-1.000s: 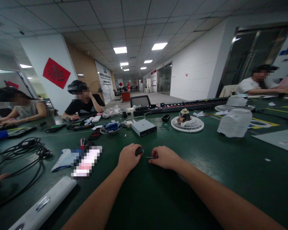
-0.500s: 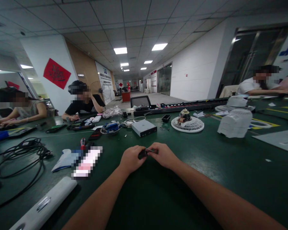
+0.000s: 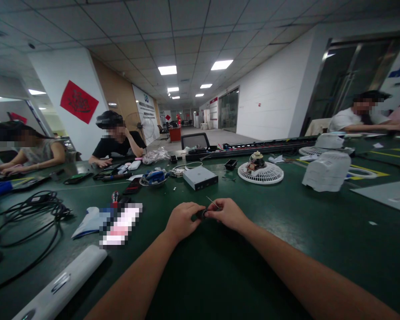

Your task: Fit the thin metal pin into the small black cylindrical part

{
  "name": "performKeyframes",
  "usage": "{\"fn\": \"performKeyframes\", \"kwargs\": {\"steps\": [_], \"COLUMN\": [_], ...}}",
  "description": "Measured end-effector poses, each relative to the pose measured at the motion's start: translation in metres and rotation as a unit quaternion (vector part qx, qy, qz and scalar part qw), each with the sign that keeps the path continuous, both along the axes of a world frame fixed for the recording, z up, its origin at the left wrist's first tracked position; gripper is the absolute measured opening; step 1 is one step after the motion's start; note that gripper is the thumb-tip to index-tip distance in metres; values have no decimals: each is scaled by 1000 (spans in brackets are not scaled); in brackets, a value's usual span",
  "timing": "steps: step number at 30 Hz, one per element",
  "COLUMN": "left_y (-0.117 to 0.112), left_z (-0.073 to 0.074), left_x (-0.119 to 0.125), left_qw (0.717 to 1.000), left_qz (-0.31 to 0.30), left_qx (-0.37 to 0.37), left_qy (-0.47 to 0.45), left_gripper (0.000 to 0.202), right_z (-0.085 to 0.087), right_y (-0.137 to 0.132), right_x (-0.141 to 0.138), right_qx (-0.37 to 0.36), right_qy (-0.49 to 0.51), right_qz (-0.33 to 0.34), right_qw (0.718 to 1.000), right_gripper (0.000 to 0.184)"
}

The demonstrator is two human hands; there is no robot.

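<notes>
My left hand (image 3: 182,221) is closed around a small dark part (image 3: 200,214), most of it hidden by the fingers. Opposite it, my right hand (image 3: 229,215) pinches a thin metal rod (image 3: 212,202), which sticks up and to the left past the fingers. The right thumb and fingertips also meet the edge of the dark part, between the two hands. What kind of part it is, I cannot make out. Just beyond the hands lies a silver-grey optical drive (image 3: 200,178), flat on the green table (image 3: 270,266).
A white fan grille (image 3: 270,176) with a motor on it and a white plastic housing (image 3: 327,172) stand to the right. On the left lie black cables (image 3: 33,218), a long white casing (image 3: 65,282) and a blurred bright rectangle (image 3: 122,224). Other people sit across the table.
The thin rod has swung from nearly flat between the hands to pointing up and away. My right fingers have shifted against the dark part. My left hand has barely moved.
</notes>
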State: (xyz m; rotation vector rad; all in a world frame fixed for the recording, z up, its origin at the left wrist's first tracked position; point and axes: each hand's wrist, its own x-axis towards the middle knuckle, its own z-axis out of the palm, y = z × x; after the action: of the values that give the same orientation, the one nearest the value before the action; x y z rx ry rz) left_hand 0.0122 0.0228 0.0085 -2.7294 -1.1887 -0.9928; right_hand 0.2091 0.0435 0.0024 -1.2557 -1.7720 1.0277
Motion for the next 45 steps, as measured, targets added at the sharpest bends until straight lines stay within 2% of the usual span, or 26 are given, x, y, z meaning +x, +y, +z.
{"fn": "performKeyframes", "kwargs": {"steps": [3, 7, 13, 22, 28, 33, 36, 39, 41, 45], "left_y": [0, 0, 1, 1, 0, -4, -5, -3, -3, -2], "left_z": [-1, -2, -1, -2, -1, 2, 2, 1, 1, 2], "left_x": [-1, -2, -2, -4, -3, -2, -1, 1, 3, 7], "left_qw": [1000, 1000, 999, 999, 997, 998, 998, 994, 991, 989], "left_qz": [-2, -16, -27, -23, -35, -17, -6, -10, 5, 71], "left_qx": [-5, -12, -29, -27, 2, 43, 51, 40, 24, -5], "left_qy": [8, 4, 7, 21, 63, 37, 47, 103, 132, 133], "left_gripper": [30, 30, 25, 34, 33, 30, 30, 28, 24, 17], "right_z": [-1, 1, 9, 14, 17, 18, 18, 17, 15, 13], "right_y": [-2, -8, -10, -14, -13, -15, -17, -17, -17, -15], "right_x": [-3, -8, -1, 2, 7, 4, 0, 0, 0, 1], "right_qx": [13, -28, 75, 183, 189, 216, 175, 143, 143, 164], "right_qy": [2, 32, -86, -166, -189, -157, -146, -169, -190, -216], "right_qz": [6, 15, -2, 4, 13, 12, -2, 9, 17, 9], "right_qw": [1000, 999, 993, 969, 964, 964, 974, 975, 971, 962], "right_gripper": [21, 19, 14, 11, 11, 17, 18, 13, 11, 20]}}
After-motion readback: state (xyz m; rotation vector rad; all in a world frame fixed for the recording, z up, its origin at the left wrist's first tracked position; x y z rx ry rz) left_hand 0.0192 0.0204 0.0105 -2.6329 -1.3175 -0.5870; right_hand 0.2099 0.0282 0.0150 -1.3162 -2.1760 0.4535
